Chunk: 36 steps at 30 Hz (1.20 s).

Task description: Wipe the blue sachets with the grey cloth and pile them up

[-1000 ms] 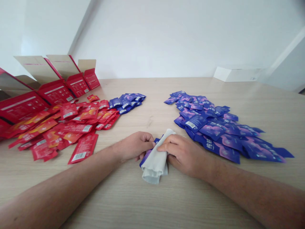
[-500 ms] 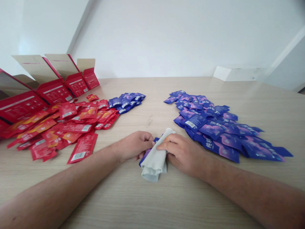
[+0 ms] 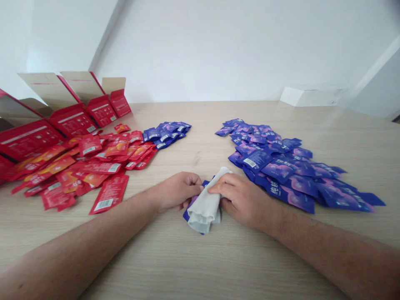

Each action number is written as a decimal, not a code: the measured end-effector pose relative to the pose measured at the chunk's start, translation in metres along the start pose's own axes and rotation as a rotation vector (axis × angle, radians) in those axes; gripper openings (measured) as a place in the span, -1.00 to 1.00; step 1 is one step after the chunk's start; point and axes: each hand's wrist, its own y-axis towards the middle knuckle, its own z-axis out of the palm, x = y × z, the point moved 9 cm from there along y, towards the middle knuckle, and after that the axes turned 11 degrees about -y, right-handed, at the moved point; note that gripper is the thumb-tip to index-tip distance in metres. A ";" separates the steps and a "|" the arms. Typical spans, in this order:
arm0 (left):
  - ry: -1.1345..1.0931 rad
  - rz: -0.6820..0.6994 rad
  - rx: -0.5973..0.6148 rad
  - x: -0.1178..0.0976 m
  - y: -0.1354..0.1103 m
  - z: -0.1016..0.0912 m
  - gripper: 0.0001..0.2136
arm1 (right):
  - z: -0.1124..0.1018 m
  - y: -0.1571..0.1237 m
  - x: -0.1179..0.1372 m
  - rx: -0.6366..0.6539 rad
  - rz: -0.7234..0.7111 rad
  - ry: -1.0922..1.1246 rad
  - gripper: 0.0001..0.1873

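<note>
My left hand (image 3: pixel 183 189) is closed on the left side of a purple-blue sachet (image 3: pixel 186 214) low over the table. A folded white cloth (image 3: pixel 204 204) with a ribbed edge lies across the front of that sachet and hides most of it. Pinched between the thumb and fingers of my right hand (image 3: pixel 237 198) is the upper right part of this cloth. To the right of that hand spreads a pile of purple-blue sachets (image 3: pixel 283 166). Beyond my left hand is a smaller pile of purple-blue sachets (image 3: pixel 167 133).
Red and orange sachets (image 3: pixel 93 166) lie heaped on the left. Behind them stands a row of open red boxes (image 3: pixel 71 121) with raised flaps. A white box (image 3: pixel 309 96) sits at the back right, near the wall. Pale wood table (image 3: pixel 193 266) runs underneath.
The cloth's lower end has shifted slightly up and right, showing a bit more of the sachet's lower edge. My right hand moved slightly right; both hands keep their holds.
</note>
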 end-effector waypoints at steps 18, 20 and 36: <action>0.003 0.014 -0.001 -0.002 -0.001 0.000 -0.74 | 0.000 0.001 0.002 0.008 -0.005 0.003 -0.63; 0.002 0.015 0.001 -0.002 -0.001 0.001 -0.74 | 0.000 0.001 -0.001 0.003 0.019 -0.001 -0.63; 0.009 0.018 -0.002 -0.001 0.001 0.000 -0.74 | 0.002 0.000 0.007 0.038 -0.052 0.014 -0.64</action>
